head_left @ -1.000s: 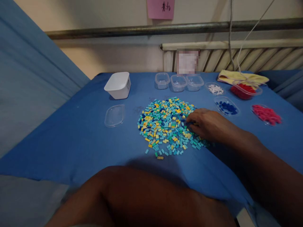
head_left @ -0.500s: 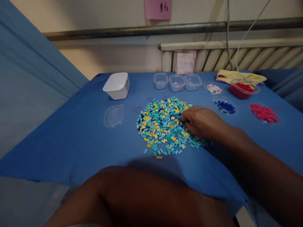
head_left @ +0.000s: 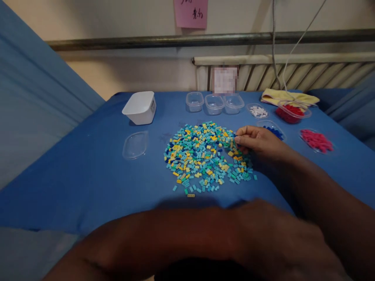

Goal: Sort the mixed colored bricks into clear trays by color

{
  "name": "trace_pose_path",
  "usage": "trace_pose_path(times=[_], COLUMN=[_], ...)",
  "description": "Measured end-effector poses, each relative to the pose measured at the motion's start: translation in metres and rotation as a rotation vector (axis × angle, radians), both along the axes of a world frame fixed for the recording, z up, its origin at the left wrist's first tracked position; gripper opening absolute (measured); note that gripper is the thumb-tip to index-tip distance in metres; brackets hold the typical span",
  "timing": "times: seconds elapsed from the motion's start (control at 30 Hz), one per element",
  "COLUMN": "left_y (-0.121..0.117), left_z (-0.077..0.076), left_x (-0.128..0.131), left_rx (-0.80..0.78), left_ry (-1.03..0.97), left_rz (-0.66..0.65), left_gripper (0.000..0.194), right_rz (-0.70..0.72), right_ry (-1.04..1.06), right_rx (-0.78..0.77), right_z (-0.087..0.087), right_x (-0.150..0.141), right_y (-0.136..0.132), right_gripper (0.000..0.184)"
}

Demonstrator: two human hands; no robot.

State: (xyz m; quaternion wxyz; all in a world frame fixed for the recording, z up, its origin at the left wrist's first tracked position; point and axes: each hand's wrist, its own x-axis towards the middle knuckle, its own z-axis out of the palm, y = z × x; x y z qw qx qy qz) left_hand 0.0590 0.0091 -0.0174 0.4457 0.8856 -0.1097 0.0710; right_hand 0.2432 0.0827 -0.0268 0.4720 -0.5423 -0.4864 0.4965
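A loose pile of small toy building bricks [head_left: 202,156] in light blue, green, yellow and dark blue covers the middle of the table. At the pile's right edge is my right hand [head_left: 254,140], its thumb and forefinger pinched together. A dark blue brick [head_left: 235,135] shows at the fingertips, mostly hidden by them. My left forearm lies across the bottom of the view, and my left hand [head_left: 281,234] is at the lower right, below the pile. It is dark and blurred, and its fingers cannot be made out. Just beyond my right hand is a clear lid with dark blue bricks [head_left: 274,132].
On the blue-covered table [head_left: 88,175] stand a white tub [head_left: 140,109], a clear lid [head_left: 135,145] and three clear tubs [head_left: 214,104]. To the right are white pieces [head_left: 258,112], red pieces [head_left: 290,113], pink pieces [head_left: 316,140] and a yellow cloth [head_left: 288,97].
My right hand has shifted from inside the pile to its right edge, uncovering bricks and a bare gap. My left hand has come into view at the lower right. The view has turned slightly.
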Motion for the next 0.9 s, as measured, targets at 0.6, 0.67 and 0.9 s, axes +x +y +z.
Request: trace_pose_path(times=[0.6, 0.67, 0.9], left_y=[0.120, 0.123, 0.134], left_z=[-0.002, -0.001, 0.003], left_x=[-0.024, -0.025, -0.040], left_rx=[-0.580, -0.594, -0.406], left_ry=[-0.244, -0.238, -0.089], left_rz=[0.889, 0.881, 0.866], left_gripper=[0.032, 0.034, 0.026], right_rz=[0.150, 0.147, 0.049], right_ry=[0.447, 0.447, 0.290], right_rx=[-0.120, -0.139, -0.080], right_z=[-0.002, 0.000, 0.004], right_x=[-0.007, -0.009, 0.009], right_y=[-0.008, -0.009, -0.005], right_gripper=[0.037, 0.039, 0.047])
